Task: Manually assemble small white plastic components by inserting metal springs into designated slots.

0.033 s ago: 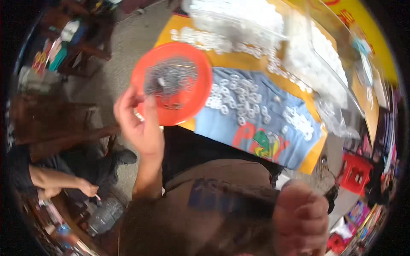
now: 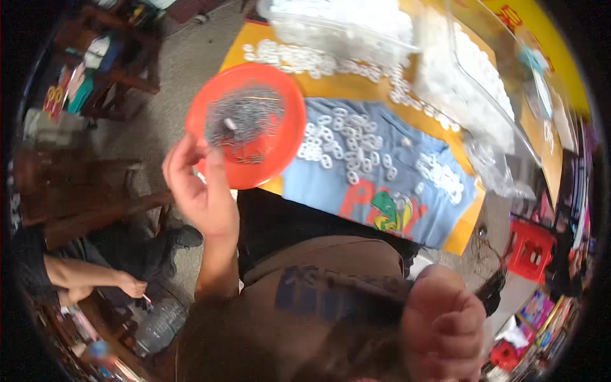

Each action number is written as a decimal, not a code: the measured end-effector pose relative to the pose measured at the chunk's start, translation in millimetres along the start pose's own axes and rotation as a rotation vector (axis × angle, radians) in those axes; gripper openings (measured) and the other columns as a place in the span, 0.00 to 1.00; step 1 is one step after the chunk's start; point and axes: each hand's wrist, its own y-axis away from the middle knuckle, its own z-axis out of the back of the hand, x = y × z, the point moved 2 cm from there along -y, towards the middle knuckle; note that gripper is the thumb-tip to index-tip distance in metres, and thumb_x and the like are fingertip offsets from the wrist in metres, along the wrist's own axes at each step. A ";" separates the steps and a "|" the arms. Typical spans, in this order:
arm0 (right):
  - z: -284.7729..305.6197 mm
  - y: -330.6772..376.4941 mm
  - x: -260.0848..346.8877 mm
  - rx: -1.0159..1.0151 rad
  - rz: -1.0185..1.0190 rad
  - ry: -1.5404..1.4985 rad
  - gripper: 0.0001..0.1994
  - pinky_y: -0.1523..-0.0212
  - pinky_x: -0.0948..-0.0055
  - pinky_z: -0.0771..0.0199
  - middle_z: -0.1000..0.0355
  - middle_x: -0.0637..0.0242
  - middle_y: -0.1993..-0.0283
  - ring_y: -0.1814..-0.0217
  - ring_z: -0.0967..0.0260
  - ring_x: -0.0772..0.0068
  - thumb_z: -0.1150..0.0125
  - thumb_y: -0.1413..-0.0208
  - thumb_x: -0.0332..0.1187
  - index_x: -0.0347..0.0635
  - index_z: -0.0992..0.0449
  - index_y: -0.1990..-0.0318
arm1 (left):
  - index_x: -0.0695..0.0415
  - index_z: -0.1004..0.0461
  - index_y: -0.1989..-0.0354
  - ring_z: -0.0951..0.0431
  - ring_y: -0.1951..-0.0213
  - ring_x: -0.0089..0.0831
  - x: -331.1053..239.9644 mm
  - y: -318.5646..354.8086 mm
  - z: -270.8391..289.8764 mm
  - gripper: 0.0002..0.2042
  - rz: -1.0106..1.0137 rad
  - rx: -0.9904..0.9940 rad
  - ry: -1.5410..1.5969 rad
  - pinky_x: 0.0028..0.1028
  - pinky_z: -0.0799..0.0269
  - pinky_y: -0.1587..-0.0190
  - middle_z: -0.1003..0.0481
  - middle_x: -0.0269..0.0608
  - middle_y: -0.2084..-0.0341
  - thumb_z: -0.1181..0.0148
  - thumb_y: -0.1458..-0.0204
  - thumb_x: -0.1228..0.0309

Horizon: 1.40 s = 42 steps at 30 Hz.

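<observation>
My left hand [image 2: 207,197] is over the near left rim of a round red plate [image 2: 283,146]. Its thumb and forefinger come together at the edge of a heap of thin grey metal pins [image 2: 251,108]; anything between the fingertips is too small to make out. A small white piece [image 2: 230,123] lies on the pins. Low on the right, close to my body, my right hand [image 2: 445,328] is curled closed, and its fingers hide whatever may be inside. Beside the plate, a blue printed shirt [image 2: 318,191] is spread out with several small white oval plastic pieces [image 2: 356,146] on it.
A yellow tabletop [image 2: 238,54] carries a clear tub [image 2: 337,35] and a larger clear box [image 2: 503,105] of white pieces. A crumpled clear bag [image 2: 499,172] lies at right. A red stool [image 2: 531,251] stands beyond; another person's hand [image 2: 132,284] is at lower left.
The whole view has shifted slightly, with the plate and table a little further left in the picture. Both hands keep their poses.
</observation>
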 end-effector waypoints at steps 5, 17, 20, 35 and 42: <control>17.3 12.1 5.7 0.237 0.144 0.142 0.25 0.77 0.75 0.44 0.37 0.70 0.75 0.79 0.45 0.76 0.52 0.47 0.36 0.49 0.50 0.41 | 0.65 0.30 0.65 0.31 0.63 0.35 -29.2 36.5 -34.5 0.09 -0.199 0.219 -0.037 0.29 0.35 0.59 0.31 0.47 0.65 0.47 0.57 0.84; 54.4 43.1 9.4 0.313 0.004 0.347 0.23 0.83 0.75 0.46 0.39 0.74 0.79 0.80 0.45 0.77 0.51 0.48 0.48 0.59 0.44 0.44 | 0.60 0.26 0.68 0.28 0.69 0.33 -47.1 49.4 -56.9 0.13 -0.557 0.785 -0.147 0.36 0.36 0.65 0.28 0.39 0.69 0.41 0.68 0.79; 70.0 48.0 2.6 0.486 -0.238 0.362 0.10 0.80 0.69 0.40 0.36 0.67 0.75 0.76 0.40 0.70 0.45 0.59 0.32 0.46 0.31 0.65 | 0.62 0.27 0.67 0.28 0.68 0.37 -18.2 6.6 -38.4 0.10 -0.420 0.455 -0.475 0.34 0.36 0.63 0.28 0.42 0.70 0.41 0.61 0.76; 94.2 88.9 -21.5 0.884 -0.653 0.662 0.15 0.79 0.71 0.40 0.36 0.67 0.79 0.79 0.39 0.68 0.39 0.69 0.23 0.38 0.28 0.66 | 0.59 0.29 0.69 0.29 0.73 0.37 39.1 -42.6 -20.5 0.09 -0.061 0.593 -0.730 0.33 0.35 0.69 0.30 0.43 0.75 0.40 0.62 0.74; 94.5 101.9 -26.8 0.857 -0.643 0.577 0.16 0.78 0.72 0.40 0.36 0.68 0.79 0.79 0.38 0.69 0.38 0.66 0.24 0.38 0.29 0.63 | 0.62 0.33 0.75 0.34 0.79 0.24 40.9 -41.8 -19.4 0.05 0.173 0.586 -0.619 0.24 0.36 0.75 0.34 0.38 0.80 0.42 0.58 0.77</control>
